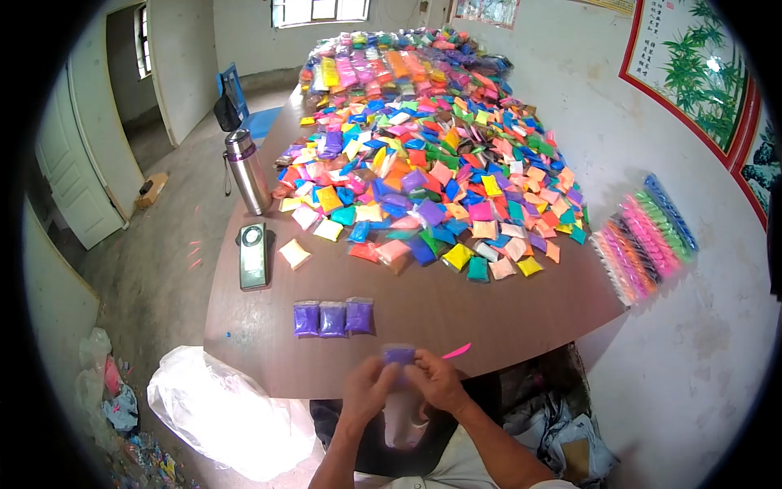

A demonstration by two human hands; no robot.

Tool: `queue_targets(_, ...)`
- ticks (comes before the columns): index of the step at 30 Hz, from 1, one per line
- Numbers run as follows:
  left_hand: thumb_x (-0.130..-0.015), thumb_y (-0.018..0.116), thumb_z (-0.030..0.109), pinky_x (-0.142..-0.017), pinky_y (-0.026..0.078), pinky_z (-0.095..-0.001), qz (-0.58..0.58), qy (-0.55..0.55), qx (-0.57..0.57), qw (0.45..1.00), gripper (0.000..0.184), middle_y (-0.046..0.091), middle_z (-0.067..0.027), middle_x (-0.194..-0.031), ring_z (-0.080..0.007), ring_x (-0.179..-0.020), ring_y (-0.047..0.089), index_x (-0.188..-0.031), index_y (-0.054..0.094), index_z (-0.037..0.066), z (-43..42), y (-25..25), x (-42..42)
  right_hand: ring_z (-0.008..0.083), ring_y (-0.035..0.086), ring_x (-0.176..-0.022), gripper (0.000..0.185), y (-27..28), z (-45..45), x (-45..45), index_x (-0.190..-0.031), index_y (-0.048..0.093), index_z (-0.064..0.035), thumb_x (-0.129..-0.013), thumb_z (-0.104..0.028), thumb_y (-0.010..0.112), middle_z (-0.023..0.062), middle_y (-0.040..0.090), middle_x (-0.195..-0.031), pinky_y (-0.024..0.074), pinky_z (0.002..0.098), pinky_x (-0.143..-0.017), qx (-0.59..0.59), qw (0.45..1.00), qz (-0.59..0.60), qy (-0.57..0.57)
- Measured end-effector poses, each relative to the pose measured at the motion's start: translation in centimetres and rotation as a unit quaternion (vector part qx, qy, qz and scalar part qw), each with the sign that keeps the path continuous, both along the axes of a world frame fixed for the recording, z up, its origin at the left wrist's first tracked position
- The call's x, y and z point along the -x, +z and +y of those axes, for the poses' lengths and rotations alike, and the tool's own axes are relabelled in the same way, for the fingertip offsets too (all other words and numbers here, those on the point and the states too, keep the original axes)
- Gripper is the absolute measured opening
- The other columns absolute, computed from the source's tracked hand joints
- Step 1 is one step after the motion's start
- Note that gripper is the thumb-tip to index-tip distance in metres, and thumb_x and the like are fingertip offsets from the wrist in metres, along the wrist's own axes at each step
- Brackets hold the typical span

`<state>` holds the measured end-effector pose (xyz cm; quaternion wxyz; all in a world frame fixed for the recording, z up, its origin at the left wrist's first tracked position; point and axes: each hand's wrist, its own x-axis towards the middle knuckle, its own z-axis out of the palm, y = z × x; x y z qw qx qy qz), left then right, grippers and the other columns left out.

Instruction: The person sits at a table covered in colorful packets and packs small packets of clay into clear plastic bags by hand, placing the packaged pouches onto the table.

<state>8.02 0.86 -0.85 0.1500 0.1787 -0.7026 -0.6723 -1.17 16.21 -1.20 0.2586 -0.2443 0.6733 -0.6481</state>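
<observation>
Between both my hands, over the near edge of the table (269, 359), is a small purple packet (399, 354). My left hand (368, 387) grips its left side and my right hand (437, 381) its right side, thumbs close together in front. Below the hands hangs something clear, like a plastic bag (402, 420), partly blurred. Three purple packets (332, 319) lie side by side in a row just beyond. A thin pink pointed piece (458, 351) rests on the tabletop to the right of my right hand.
A big heap of colourful packets (432, 187) covers the far table. On the left stand a steel flask (248, 175) and a dark green device (253, 257). Bundled colourful strips (643, 240) lie at the right edge. A white plastic bag (228, 416) sits below left.
</observation>
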Motion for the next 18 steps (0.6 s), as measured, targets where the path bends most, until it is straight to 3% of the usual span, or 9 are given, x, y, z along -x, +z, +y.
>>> queue_targets(4, -0.102, 0.07, 0.016, -0.081, 0.056, -0.0263, 0.028, -0.046, -0.035, 0.998, 0.027, 0.075, -0.0064, -0.103, -0.0118, -0.09, 0.068, -0.12, 0.069, -0.003, -0.2, -0.6, 0.0, 0.0072, 0.065, -0.088, 0.028, 2.4, -0.1, -0.1, -0.129, 0.06, 0.0026, -0.103, -0.007, 0.062, 0.0034, 0.07, -0.101, 0.0538, 0.023, -0.079, -0.029, 0.997, -0.063, -0.041)
queue_targets(5, -0.102, 0.07, 0.016, -0.081, 0.056, -0.0263, 0.028, -0.045, -0.035, 0.998, 0.027, 0.075, -0.0064, -0.103, -0.0118, -0.09, 0.068, -0.12, 0.069, -0.003, -0.3, -0.4, 0.0, 0.0072, 0.065, -0.088, 0.028, 2.3, -0.1, 0.0, -0.129, 0.06, 0.0026, -0.103, -0.007, 0.062, 0.0034, 0.07, -0.101, 0.0538, 0.023, -0.079, -0.029, 0.997, -0.064, -0.04)
queue_targets(7, -0.102, 0.07, 0.013, -0.082, 0.057, -0.0274, 0.029, -0.043, -0.041, 0.998, 0.024, 0.075, -0.0069, -0.103, -0.0124, -0.092, 0.069, -0.12, 0.069, -0.003, -0.3, -0.1, -0.1, 0.0147, 0.069, -0.093, 0.028, 1.9, -0.1, 0.1, -0.127, 0.058, 0.0031, -0.104, -0.012, 0.063, 0.0098, 0.071, -0.103, 0.058, 0.0319, -0.084, -0.031, 0.998, -0.047, -0.023)
queue_targets(10, -0.102, 0.069, 0.012, -0.082, 0.058, -0.028, -0.003, -0.032, -0.02, 0.999, 0.024, 0.075, -0.0071, -0.103, -0.0126, -0.092, 0.069, -0.121, 0.068, -0.002, -0.6, -1.3, -0.3, 0.0142, 0.069, -0.094, 0.028, 1.4, -0.4, -0.1, -0.127, 0.058, 0.0037, -0.103, -0.01, 0.063, 0.0096, 0.071, -0.105, 0.0574, 0.0313, -0.086, -0.03, 0.998, 0.048, 0.001)
queue_targets(13, -0.102, 0.069, 0.012, -0.082, 0.058, -0.0281, -0.007, -0.022, -0.065, 0.998, 0.024, 0.075, -0.0073, -0.103, -0.0127, -0.092, 0.069, -0.122, 0.068, -0.002, -0.7, -1.6, -0.4, 0.014, 0.069, -0.095, 0.028, 0.7, -0.2, 0.0, -0.128, 0.059, 0.0039, -0.102, -0.007, 0.063, 0.0092, 0.07, -0.108, 0.057, 0.0309, -0.088, -0.025, 0.999, 0.023, 0.011)
queue_targets(16, -0.101, 0.071, 0.014, -0.082, 0.058, -0.0276, 0.026, -0.026, -0.002, 0.999, 0.026, 0.075, -0.0071, -0.103, -0.0126, -0.093, 0.069, -0.121, 0.068, -0.002, -0.7, -1.9, -0.1, 0.0144, 0.069, -0.096, 0.029, 1.2, -0.2, 0.0, -0.129, 0.059, 0.0036, -0.102, -0.004, 0.063, 0.0091, 0.07, -0.111, 0.0574, 0.0314, -0.089, 0.002, 1.0, -0.01, 0.003)
queue_targets(18, -0.101, 0.072, 0.016, -0.082, 0.058, -0.0276, 0.035, -0.03, -0.03, 0.998, 0.026, 0.075, -0.0067, -0.102, -0.0123, -0.093, 0.069, -0.12, 0.069, -0.002, -0.5, -0.6, 0.0, 0.0147, 0.069, -0.097, 0.029, 1.2, -0.2, 0.2, -0.129, 0.059, 0.0032, -0.101, -0.004, 0.063, 0.009, 0.07, -0.11, 0.0576, 0.0316, -0.089, -0.002, 1.0, -0.007, 0.005)
